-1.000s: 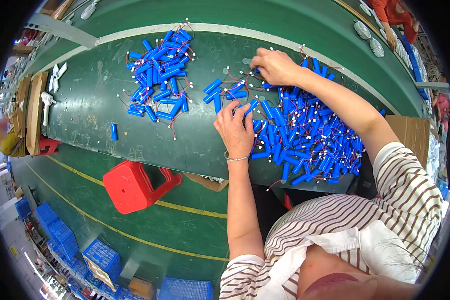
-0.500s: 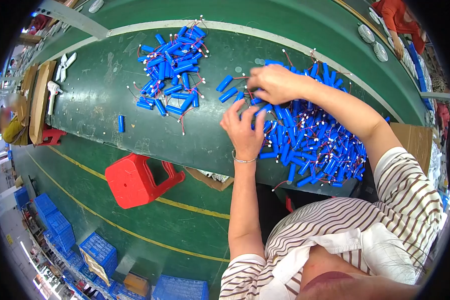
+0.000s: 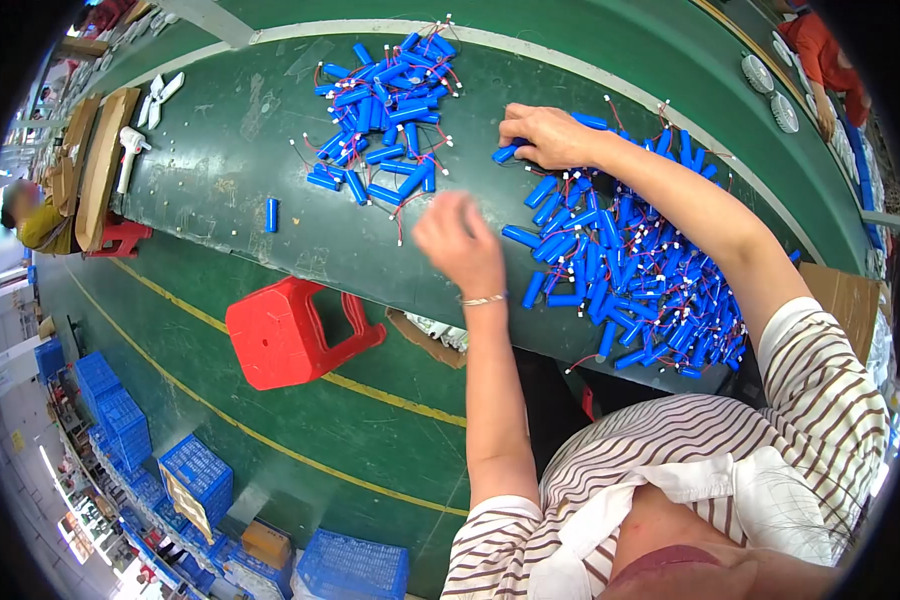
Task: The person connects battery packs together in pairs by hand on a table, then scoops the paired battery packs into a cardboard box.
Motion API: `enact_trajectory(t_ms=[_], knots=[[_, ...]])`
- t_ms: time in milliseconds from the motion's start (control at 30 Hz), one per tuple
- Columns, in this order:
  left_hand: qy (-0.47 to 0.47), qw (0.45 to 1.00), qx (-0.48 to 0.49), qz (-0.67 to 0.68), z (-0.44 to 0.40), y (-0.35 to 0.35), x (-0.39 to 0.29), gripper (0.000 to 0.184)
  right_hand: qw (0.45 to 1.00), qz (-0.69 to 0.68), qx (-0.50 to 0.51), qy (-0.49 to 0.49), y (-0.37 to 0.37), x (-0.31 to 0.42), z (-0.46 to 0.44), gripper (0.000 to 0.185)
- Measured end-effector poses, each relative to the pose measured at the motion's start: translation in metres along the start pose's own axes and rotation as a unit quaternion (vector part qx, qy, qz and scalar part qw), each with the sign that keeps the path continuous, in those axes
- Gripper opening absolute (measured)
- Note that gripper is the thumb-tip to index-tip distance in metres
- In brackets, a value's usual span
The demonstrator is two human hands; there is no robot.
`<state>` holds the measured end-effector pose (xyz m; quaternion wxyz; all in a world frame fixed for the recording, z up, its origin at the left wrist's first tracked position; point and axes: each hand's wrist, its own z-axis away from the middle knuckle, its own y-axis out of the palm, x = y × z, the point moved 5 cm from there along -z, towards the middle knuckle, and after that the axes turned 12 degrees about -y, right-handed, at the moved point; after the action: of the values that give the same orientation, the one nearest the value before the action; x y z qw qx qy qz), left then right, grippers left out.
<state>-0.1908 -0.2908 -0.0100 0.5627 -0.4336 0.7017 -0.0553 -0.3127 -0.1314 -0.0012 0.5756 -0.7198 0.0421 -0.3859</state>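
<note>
A large heap of blue cylindrical batteries point(image 3: 610, 235) with red and black leads and white plugs covers the right part of the green worktable point(image 3: 230, 150). At the heap's upper left edge, my right hand point(image 3: 552, 137) has its fingers curled down on one blue battery point(image 3: 505, 154), partly hidden under the fingertips. My left hand point(image 3: 458, 243) is above the table between the heap and a smaller pile of the same batteries point(image 3: 375, 110). Motion smears its fingers, so whether it holds anything cannot be made out.
A single battery point(image 3: 272, 215) lies apart near the table's front edge. A white tool point(image 3: 131, 150) and a cardboard piece point(image 3: 107, 165) are at the far end. A red stool point(image 3: 275, 335) stands beside the table. Other people sit at the far left and upper right.
My left hand has moved left, away from the heap toward the smaller pile. My right hand now presses on a battery at the heap's edge. The whole view has shifted slightly.
</note>
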Motion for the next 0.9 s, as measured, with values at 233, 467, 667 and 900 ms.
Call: enact_trajectory(t_ms=[233, 467, 667, 900], knots=[[-0.045, 0.986, 0.062, -0.146, -0.066, -0.001, 0.034, 0.034, 0.999, -0.015, -0.018, 0.021, 0.003, -0.005, 0.002, 0.02], [0.035, 0.997, 0.069, 0.004, -0.011, -0.012, -0.031, 0.021, 0.997, -0.036, 0.006, -0.062, 0.006, 0.009, 0.019, 0.024], [0.01, 0.975, 0.216, 0.058, 0.033, 0.023, -0.045, 0.031, 0.984, 0.023, 0.174, -0.042, -0.013, 0.02, 0.048, 0.025], [0.032, 0.985, 0.045, -0.166, -0.075, -0.024, 0.026, 0.044, 0.993, 0.011, -0.048, -0.107, 0.012, 0.064, -0.023, 0.039]])
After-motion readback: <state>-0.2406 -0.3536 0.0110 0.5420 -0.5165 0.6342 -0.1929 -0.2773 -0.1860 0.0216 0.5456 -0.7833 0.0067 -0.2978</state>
